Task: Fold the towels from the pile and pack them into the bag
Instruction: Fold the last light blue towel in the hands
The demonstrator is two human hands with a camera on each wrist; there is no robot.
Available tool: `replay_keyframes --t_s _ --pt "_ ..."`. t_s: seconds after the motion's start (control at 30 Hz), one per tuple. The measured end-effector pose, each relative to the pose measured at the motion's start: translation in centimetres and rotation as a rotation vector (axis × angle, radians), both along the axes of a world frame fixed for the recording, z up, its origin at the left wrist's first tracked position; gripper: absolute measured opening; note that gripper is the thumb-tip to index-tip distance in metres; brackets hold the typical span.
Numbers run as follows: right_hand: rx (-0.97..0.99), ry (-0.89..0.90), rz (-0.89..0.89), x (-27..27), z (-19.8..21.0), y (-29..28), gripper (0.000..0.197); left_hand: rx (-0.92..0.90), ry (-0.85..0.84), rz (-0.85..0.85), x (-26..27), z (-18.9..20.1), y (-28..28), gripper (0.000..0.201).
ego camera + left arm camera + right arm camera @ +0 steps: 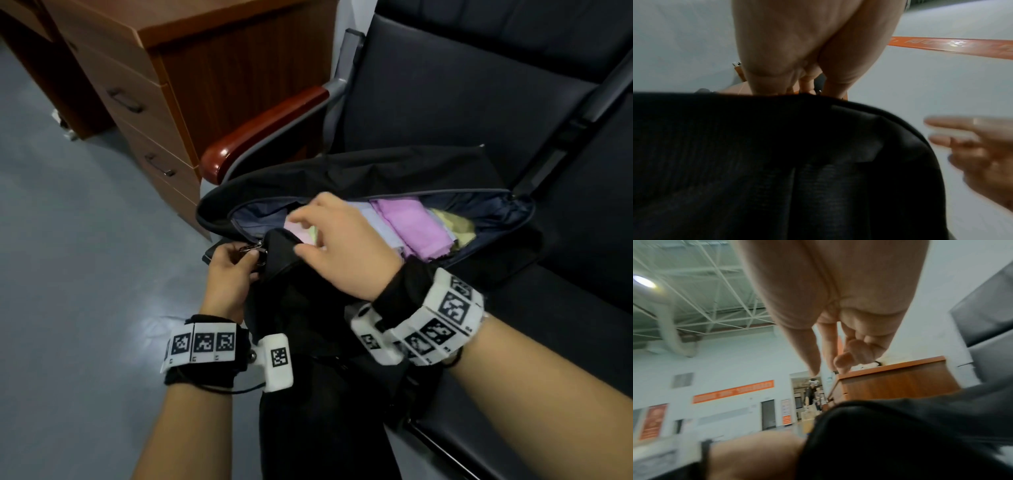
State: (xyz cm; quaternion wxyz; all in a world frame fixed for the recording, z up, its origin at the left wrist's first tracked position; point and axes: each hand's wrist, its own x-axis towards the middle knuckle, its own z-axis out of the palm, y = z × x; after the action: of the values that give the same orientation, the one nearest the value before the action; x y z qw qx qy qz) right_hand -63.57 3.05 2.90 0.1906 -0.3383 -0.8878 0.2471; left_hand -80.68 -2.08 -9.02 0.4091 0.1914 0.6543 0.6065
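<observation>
A black bag (pixel 342 171) lies open on a black chair seat. Folded towels are packed inside it: a purple one (pixel 411 222), a lavender one (pixel 373 219) and a yellow one (pixel 452 222). My left hand (pixel 248 255) pinches the metal zipper pull (pixel 255 247) at the bag's left end. In the left wrist view the left hand (pixel 807 87) has its fingertips at the edge of the bag fabric (pixel 777 162). My right hand (pixel 308 236) hovers over the opening with loosely spread fingers, holding nothing. The right wrist view shows the right hand (pixel 830 365) empty above the bag (pixel 900 434).
A wooden desk with drawers (pixel 154 102) stands to the left behind the chair. The chair's red-brown armrest (pixel 263 126) runs beside the bag, and the dark backrest (pixel 479 85) rises behind it. Grey floor (pixel 68 240) lies to the left.
</observation>
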Motion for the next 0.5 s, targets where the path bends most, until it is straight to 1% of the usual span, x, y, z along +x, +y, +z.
replay_keyframes --t_s 0.03,0.07,0.13,0.2,0.23,0.27,0.33,0.43,0.5 --pt "0.016 -0.009 0.051 -1.4 0.2 -0.7 0.037 0.013 -0.019 -0.011 0.1 0.1 -0.1 0.009" --pt "0.03 -0.059 0.095 -2.8 0.2 -1.3 0.037 0.025 -0.029 -0.02 0.2 0.2 -0.1 0.014" --pt "0.056 -0.21 0.127 -4.8 -0.5 -1.8 0.033 0.051 -0.036 -0.027 0.3 0.5 -0.4 0.02" --pt "0.085 -0.306 0.101 -5.7 -1.4 -1.5 0.029 0.085 -0.039 -0.031 0.2 1.0 -0.7 0.009" --pt "0.098 -0.322 0.083 -5.8 -1.8 -1.2 0.027 0.1 -0.038 -0.033 0.1 1.3 -0.8 0.008" --pt "0.1 -0.321 0.066 -5.8 -2.1 -1.0 0.027 0.117 -0.036 -0.034 0.1 1.5 -0.9 0.011" --pt "0.068 -0.3 0.044 -5.7 -2.6 -0.6 0.028 0.149 -0.033 -0.041 0.0 1.9 -1.0 0.013" --pt "0.061 -0.267 0.013 -5.4 -3.0 -0.1 0.029 0.179 -0.017 -0.063 0.2 2.5 -1.1 0.012" --pt "0.094 -0.257 0.002 -5.3 -3.1 0.1 0.024 0.19 -0.005 -0.085 0.4 2.9 -1.3 0.01"
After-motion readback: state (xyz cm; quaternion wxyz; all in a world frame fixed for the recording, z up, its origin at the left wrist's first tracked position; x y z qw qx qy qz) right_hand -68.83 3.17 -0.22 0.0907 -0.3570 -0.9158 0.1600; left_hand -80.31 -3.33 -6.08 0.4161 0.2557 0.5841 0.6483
